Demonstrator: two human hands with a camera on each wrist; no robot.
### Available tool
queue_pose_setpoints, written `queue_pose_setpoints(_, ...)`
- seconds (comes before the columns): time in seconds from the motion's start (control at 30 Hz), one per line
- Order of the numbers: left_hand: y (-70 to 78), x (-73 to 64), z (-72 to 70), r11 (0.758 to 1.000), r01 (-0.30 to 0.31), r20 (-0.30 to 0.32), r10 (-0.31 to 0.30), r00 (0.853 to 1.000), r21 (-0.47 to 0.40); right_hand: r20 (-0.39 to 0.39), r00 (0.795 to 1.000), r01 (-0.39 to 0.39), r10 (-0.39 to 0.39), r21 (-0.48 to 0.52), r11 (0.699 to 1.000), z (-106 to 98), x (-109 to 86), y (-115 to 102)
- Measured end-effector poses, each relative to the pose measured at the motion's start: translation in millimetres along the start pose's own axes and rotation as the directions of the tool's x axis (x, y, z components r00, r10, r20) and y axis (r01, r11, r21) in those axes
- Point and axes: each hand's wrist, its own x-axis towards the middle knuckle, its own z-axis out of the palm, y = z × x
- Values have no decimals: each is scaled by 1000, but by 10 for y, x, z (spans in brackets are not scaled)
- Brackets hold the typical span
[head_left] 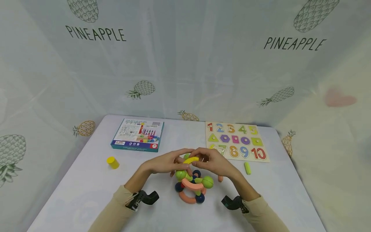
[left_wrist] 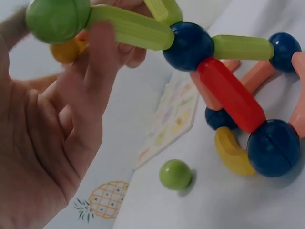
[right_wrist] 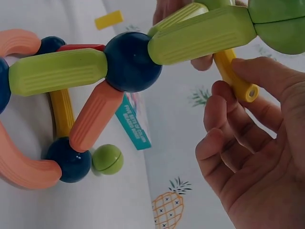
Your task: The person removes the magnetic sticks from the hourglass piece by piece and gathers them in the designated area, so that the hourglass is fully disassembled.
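Note:
A magnetic ball-and-stick build (head_left: 192, 185) of navy and green balls with green, red and salmon sticks stands on the table below both hands. Over its far side, my left hand (head_left: 166, 161) holds one end of a yellow curved stick (head_left: 191, 160). My right hand (head_left: 213, 161) pinches the other end between thumb and fingers, its end face showing in the right wrist view. Below the left thumb, a green ball (head_left: 181, 175) tops a green stick (left_wrist: 133, 31) of the build. Another green ball (left_wrist: 175, 174) lies on the table by the build's foot.
A flat toy box (head_left: 137, 134) lies at the back left, a number and shape puzzle board (head_left: 236, 140) at the back right. A yellow cylinder (head_left: 113, 162) is left of the hands. A short green stick (head_left: 247, 168) and a salmon stick (head_left: 220, 178) are on the right.

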Motion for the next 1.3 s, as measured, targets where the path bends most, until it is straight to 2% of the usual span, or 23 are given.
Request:
queue_pose_setpoints(0.2,6,-60,-18,998,-7,74,11,997,-64,30,999,-20,19,41,999,-38,-9,37)
queue_pose_setpoints(0.3,11,-52,-18,996,-6,77,13,997,-84,64,997,-44,38,83,996,-81,-2,41)
queue_pose_setpoints(0.53,21,-27,-29,992,-22,77,32,997,-121,95,993,-82,74,86,993,-164,30,17)
queue_pose_setpoints(0.73,37,-24,-53,989,-45,102,60,993,-140,198,975,-123,96,127,984,-189,-3,24)
queue_pose_setpoints(0.87,43,-11,-58,989,-49,111,65,992,-138,277,958,-120,71,164,979,-196,-9,33)
queue_pose_setpoints(0.97,47,-10,-59,989,-46,105,61,993,-142,307,951,-102,45,172,980,-186,2,43)
queue_pose_setpoints(1.3,63,-20,-62,986,-30,97,47,994,-165,261,965,-55,13,153,987,-93,37,31)
